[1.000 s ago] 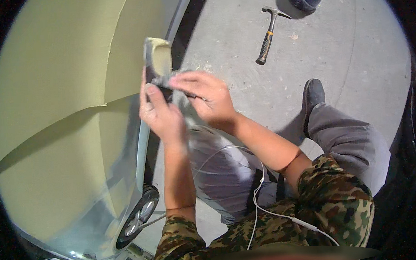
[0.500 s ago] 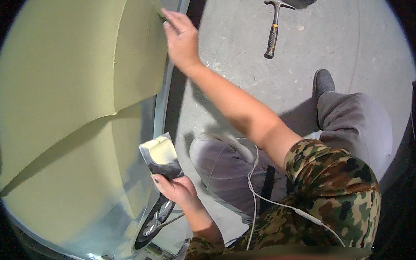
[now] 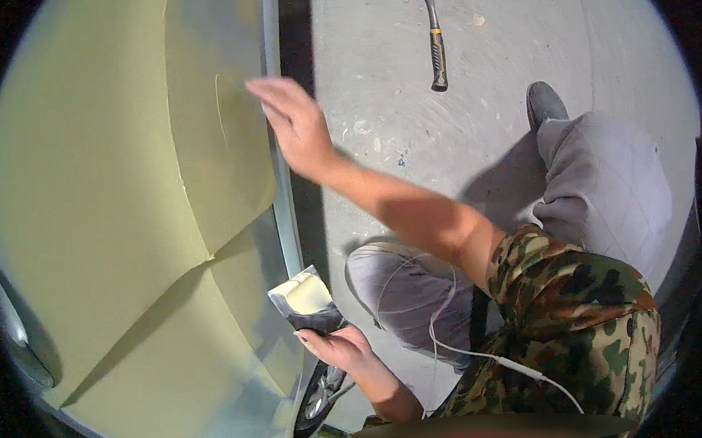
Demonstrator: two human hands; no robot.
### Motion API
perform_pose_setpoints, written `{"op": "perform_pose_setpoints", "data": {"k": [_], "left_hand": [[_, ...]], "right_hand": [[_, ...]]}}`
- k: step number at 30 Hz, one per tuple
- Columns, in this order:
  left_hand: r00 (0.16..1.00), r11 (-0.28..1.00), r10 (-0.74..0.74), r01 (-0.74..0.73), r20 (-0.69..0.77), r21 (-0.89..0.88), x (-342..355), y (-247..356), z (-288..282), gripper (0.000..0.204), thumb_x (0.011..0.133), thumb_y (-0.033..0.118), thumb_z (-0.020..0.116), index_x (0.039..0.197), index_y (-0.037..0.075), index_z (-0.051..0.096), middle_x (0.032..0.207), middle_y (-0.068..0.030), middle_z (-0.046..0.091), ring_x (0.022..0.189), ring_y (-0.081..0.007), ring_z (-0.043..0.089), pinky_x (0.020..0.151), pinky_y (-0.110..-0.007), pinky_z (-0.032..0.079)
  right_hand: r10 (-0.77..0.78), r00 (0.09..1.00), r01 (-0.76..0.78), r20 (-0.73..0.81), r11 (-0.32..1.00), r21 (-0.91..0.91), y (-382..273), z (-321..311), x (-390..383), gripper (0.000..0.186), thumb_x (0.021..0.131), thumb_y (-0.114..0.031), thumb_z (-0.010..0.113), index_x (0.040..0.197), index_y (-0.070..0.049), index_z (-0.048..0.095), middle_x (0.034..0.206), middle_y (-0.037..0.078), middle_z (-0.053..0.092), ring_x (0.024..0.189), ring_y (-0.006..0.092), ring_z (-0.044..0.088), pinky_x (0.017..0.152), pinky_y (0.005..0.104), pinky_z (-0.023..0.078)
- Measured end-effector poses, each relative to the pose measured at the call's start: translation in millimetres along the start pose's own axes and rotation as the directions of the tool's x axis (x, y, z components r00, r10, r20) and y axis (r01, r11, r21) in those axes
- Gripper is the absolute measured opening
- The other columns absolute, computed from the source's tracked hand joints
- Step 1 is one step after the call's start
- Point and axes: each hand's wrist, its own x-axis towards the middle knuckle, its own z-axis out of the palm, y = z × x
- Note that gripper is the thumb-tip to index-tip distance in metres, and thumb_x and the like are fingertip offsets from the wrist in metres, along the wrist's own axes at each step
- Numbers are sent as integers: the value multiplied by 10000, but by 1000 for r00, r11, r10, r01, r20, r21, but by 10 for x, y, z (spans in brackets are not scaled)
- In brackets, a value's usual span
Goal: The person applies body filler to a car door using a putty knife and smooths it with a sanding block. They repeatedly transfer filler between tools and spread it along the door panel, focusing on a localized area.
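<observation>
Putty plate (image 3: 322, 321), dark and flat: held in the left hand (image 3: 342, 347), near the centre of the scene, just beside the right edge of the car panel (image 3: 105, 159). It bore a pale yellow paste (image 3: 307, 294) across its far portion; the near portion showed dark. Its long axis ran from the hand toward the far side, leaning left, the loaded end foremost.

Left hand: closed about the plate's near end, thumb along its left side.

Right hand (image 3: 294, 127): farther off, at the panel's right edge, fingers extended and close together, slightly blurred. Whether it gripped anything could not be told.

Panel: yellowish, greyer in patches, with a thin curved ridge (image 3: 221, 111) left of the right fingertips.

Hammer (image 3: 437, 49): on the grey floor (image 3: 376, 69), far right of the panel, head far, black-and-yellow handle pointing near.

Wheel (image 3: 318, 402): near, below the plate.
</observation>
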Motion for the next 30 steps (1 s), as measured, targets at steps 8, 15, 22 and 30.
{"op": "perform_pose_setpoints", "data": {"k": [8,15,22,30], "left_hand": [[999,999,-38,38,-20,19,68,-4,-35,571,1109,402,545,1477,-32,493,1520,-150,543,1375,-268,544,1201,-433,409],[999,998,-46,45,26,38,66,54,31,576,1113,399,537,1489,-34,481,1520,-157,545,1377,-279,546,1203,-446,413],[997,997,-73,72,17,20,69,48,-12,578,1112,399,533,1500,-25,470,1534,-177,528,1389,-315,536,1205,-484,420],[993,997,-78,78,84,2,37,104,80,563,1132,373,494,1520,-32,451,1549,-164,518,1398,-305,528,1221,-468,396]], "right_hand": [[-191,963,168,-191,977,-131,328,233,1419,362,926,-2,643,1219,-165,780,1198,92,746,1097,319,707,968,391,568],[-203,979,200,-11,970,-141,357,272,1182,374,884,4,657,1168,-188,806,1172,78,752,1085,312,710,947,393,576],[-223,970,238,93,950,-201,256,260,234,376,849,-37,735,1178,-201,810,1192,55,746,1133,294,698,976,406,567],[-10,986,39,167,985,-171,20,294,-591,465,836,19,677,1190,-253,803,1269,29,716,1281,305,636,1122,559,444]]}}
